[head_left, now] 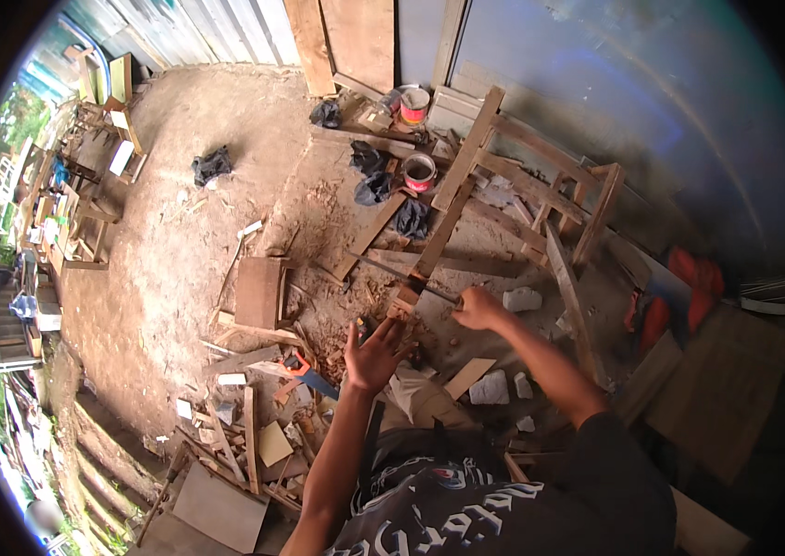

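Note:
A long wooden beam slopes away in front of me, its near end between my hands. Across it lies a long, thin, dark tool, file-like in shape; its exact kind is hard to make out. My right hand is closed round the tool's right end, just right of the beam. My left hand has its fingers stretched out against the beam's near end, thumb apart. A small dark and orange object shows by the left thumb, partly hidden. Wood shavings lie on the ground around the beam's near end.
A handsaw with an orange handle lies left of my left forearm among wood offcuts. A wooden frame stands at the right by the grey wall. Paint cans, black plastic bags and pale blocks lie about.

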Tool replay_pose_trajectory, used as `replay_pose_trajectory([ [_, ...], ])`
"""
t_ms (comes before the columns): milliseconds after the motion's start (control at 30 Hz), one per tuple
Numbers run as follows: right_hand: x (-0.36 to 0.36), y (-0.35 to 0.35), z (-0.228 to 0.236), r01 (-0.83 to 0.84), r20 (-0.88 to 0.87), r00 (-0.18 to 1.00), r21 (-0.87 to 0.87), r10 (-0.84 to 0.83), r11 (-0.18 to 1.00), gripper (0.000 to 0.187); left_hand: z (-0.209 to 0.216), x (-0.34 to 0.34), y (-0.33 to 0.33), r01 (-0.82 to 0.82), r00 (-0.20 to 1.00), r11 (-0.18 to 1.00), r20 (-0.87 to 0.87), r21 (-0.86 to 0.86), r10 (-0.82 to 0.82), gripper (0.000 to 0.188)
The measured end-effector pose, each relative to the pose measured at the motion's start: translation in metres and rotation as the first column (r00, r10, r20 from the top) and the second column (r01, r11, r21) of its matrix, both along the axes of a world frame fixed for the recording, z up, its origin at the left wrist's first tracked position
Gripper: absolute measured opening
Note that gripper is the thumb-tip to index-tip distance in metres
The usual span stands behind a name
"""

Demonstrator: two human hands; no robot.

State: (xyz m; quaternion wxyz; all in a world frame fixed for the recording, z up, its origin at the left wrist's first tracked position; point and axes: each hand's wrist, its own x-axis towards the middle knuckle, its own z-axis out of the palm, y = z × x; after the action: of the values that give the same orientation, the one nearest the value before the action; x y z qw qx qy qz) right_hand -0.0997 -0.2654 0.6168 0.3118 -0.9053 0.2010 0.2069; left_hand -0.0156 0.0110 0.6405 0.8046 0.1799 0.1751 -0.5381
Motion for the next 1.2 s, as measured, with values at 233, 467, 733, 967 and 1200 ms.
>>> replay_pose_trajectory([
  [233, -0.023, 0.004, -0.025, 0.495, -0.481, 0.867, 0.862, -0.127, 0.112, 0.028, 0.004, -0.002, -0.013, -0.012, 1.000, 1.000, -0.003, -0.004, 0.012, 0.091],
  [467, -0.008, 0.049, 0.085, -0.057, 0.454, 0.888, -0.057, 0.076, 0.997, 0.022, -0.001, -0.002, 0.001, -0.038, 0.998, 0.999, -0.047, -0.029, 0.037, 0.090],
  [733, -0.008, 0.001, 0.009, 0.054, 0.031, 0.998, -0.145, -0.050, 0.988, 0.031, 0.007, -0.011, -0.001, -0.023, 0.999, 1.000, -0.027, 0.009, 0.023, 0.090],
  [967, -0.014, -0.019, -0.009, 0.457, -0.443, 0.887, 0.813, -0.126, 0.359, 0.026, 0.008, -0.001, -0.006, 0.005, 1.000, 1.000, -0.004, -0.018, -0.005, 0.085],
  [1200, -0.059, 0.059, 0.023, 0.472, -0.263, 0.579, 0.880, -0.772, 0.055, 0.031, 0.019, 0.039, -0.034, -0.284, 0.757, 0.681, 0.594, 0.674, -0.272, 0.053],
])
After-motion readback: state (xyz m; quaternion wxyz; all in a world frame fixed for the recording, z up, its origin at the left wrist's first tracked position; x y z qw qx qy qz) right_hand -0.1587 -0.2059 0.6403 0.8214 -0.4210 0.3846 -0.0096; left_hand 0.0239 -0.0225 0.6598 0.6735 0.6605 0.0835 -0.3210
